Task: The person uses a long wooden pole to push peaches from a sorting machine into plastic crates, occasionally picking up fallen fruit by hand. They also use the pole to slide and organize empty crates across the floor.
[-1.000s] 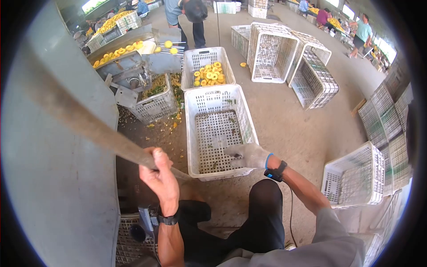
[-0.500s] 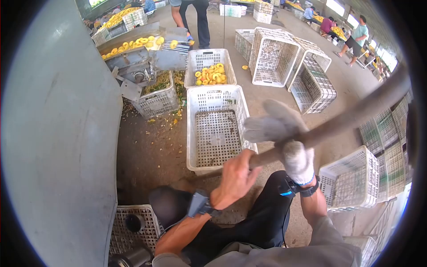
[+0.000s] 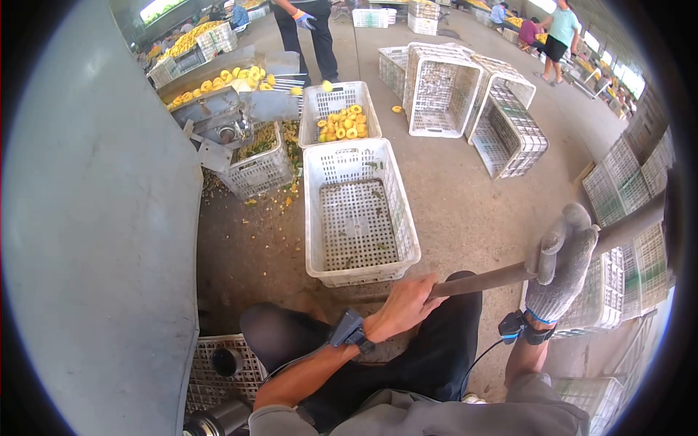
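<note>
A long round pole (image 3: 489, 282) runs from my lap up to the right edge, where its far end goes out of sight. My bare left hand (image 3: 402, 308) is closed around its lower end. My right hand (image 3: 561, 263), in a grey-white knit glove, is wrapped around the pole farther up. In front of my knees stands a white plastic crate (image 3: 314, 211) with a few green scraps on its slotted floor. Touching its far side is a second crate (image 3: 307, 109), which holds yellow halved fruit (image 3: 343, 123).
At left, a metal chute (image 3: 273, 105) carries yellow fruit beside a large grey panel (image 3: 102, 218). A crate of scraps (image 3: 258, 168) sits below it. Tipped crates (image 3: 443, 91) lie at back right, stacked crates (image 3: 629, 196) at right. A person's gloved hand (image 3: 304, 19) shows behind the chute.
My right hand has moved right and farther up the pole, whose right part sits lower. My left hand shifted slightly right and down. The co-worker's hand has left the chute's end.
</note>
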`<state>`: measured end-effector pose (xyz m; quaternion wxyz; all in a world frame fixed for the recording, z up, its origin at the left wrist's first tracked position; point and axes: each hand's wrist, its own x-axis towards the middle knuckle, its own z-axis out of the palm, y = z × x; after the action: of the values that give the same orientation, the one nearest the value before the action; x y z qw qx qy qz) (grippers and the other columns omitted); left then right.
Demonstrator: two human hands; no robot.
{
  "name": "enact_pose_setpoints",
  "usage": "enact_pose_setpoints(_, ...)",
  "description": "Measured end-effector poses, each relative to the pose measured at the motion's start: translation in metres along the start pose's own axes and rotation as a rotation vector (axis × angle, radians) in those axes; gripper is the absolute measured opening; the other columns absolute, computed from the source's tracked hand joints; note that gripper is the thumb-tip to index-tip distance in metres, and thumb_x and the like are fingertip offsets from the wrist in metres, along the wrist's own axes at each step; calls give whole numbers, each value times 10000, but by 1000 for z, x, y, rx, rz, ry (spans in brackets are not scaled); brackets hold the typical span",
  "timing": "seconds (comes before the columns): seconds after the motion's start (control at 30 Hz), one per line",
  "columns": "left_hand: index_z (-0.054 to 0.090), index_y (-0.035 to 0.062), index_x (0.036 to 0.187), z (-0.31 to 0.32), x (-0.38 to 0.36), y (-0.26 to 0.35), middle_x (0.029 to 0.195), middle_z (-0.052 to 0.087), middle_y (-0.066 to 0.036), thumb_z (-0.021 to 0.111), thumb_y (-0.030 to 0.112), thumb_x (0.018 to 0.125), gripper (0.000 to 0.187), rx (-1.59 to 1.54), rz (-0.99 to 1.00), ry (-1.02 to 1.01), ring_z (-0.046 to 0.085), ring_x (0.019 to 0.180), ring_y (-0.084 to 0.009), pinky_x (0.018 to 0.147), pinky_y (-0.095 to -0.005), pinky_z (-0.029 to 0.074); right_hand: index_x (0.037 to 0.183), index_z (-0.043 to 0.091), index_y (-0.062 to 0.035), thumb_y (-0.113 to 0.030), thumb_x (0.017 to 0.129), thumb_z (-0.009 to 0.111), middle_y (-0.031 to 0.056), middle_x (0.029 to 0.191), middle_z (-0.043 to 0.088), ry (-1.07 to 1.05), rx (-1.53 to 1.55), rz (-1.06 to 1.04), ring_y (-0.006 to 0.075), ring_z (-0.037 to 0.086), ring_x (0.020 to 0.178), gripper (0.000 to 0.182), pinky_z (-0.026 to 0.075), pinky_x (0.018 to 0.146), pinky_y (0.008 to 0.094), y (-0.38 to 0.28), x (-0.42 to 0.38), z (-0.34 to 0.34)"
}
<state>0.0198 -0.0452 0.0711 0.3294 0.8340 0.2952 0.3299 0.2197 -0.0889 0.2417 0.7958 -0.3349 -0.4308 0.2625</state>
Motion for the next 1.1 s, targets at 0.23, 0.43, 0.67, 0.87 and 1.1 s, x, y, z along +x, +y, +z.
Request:
enact_pose_setpoints(0.23, 609, 40, 1019, 23, 0, 29, 863, 668, -181, 760, 182, 893, 243, -28, 88, -78, 652, 782, -425, 690, -507, 506, 1323, 570, 12, -374, 1125, 462, 22, 796, 609, -29, 68, -129, 54, 380, 395, 447, 373, 392, 230, -40, -5, -66)
enact_pose_setpoints(0.43, 572, 54, 973, 9, 9, 46, 783, 621, -126, 800, 177, 805, 308, 192, 321, 15, 661, 720, -321, 621, -430, 513, 1367, 587, -28, -439, 1111, 445, -1, 925, 582, 234, -97, -138, 84, 503, 663, 505, 434, 609, 238, -79, -33, -139)
enact_pose_setpoints(0.67, 555, 69, 924, -5, 21, 30, 747, 563, -101, 764, 201, 833, 264, 362, 418, 115, 624, 685, -287, 596, -404, 502, 1337, 604, 9, -477, 1089, 476, 35, 899, 654, 687, -108, -162, 59, 456, 561, 560, 376, 545, 211, -100, -49, -145)
enact_pose_setpoints(0.87, 565, 72, 918, -7, 29, 28, 768, 562, -73, 742, 233, 917, 239, 420, 439, 118, 628, 717, -246, 642, -364, 513, 1404, 566, 26, -500, 1085, 452, 44, 976, 652, 755, -186, -315, 71, 483, 660, 626, 390, 612, 193, -113, -58, -146)
enact_pose_setpoints(1.1, 555, 72, 899, 11, 39, 22, 792, 567, -92, 751, 179, 876, 225, 411, 483, 121, 605, 716, -273, 652, -391, 495, 1541, 426, 24, -481, 1113, 345, 129, 1361, 552, 199, -153, -260, 172, 537, 993, 667, 479, 850, 282, -158, -74, -251)
